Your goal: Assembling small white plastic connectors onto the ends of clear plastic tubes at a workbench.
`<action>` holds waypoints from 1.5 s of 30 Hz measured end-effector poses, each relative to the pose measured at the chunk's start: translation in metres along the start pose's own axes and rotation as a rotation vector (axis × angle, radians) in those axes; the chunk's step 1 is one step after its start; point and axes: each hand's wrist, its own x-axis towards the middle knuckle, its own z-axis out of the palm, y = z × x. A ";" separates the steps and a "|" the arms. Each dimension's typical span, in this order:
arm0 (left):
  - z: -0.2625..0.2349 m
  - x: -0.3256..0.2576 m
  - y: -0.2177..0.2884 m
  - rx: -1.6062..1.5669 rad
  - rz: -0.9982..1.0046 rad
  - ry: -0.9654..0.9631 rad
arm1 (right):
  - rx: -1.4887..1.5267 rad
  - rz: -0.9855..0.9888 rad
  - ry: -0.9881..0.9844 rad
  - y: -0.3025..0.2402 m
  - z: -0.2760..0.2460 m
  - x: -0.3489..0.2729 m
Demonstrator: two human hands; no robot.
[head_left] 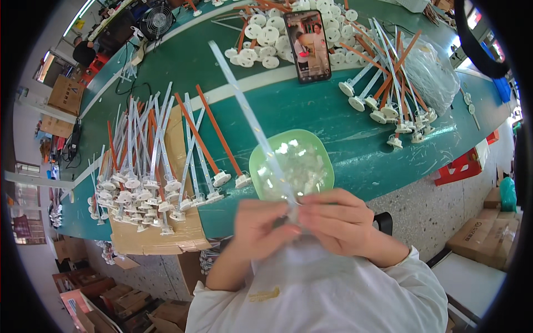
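Left grip (264,227) and right grip (337,219) hold a pale strip (246,108) low down — tip toward eleven o'clock, crossing a green bowl (328,167) in view.

we are looking over a long green worktable (355,158), its edges bending toward the rim of the view; we are seeing a grey speckled floor (411,216) below it, a pale wall (29,130) standing along the left, a tube light (79,18) glowing at the upper left, and cardboard boxes (480,240) sitting at the right
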 end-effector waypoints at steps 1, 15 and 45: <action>-0.005 -0.002 -0.001 -0.149 -0.002 0.186 | 0.006 0.012 -0.005 -0.003 0.004 0.003; -0.045 -0.055 -0.005 -0.264 -0.012 0.552 | -0.508 0.046 -0.362 -0.007 0.075 -0.019; -0.038 -0.048 -0.019 -0.174 0.052 0.480 | -0.462 0.320 -0.170 0.020 -0.045 0.008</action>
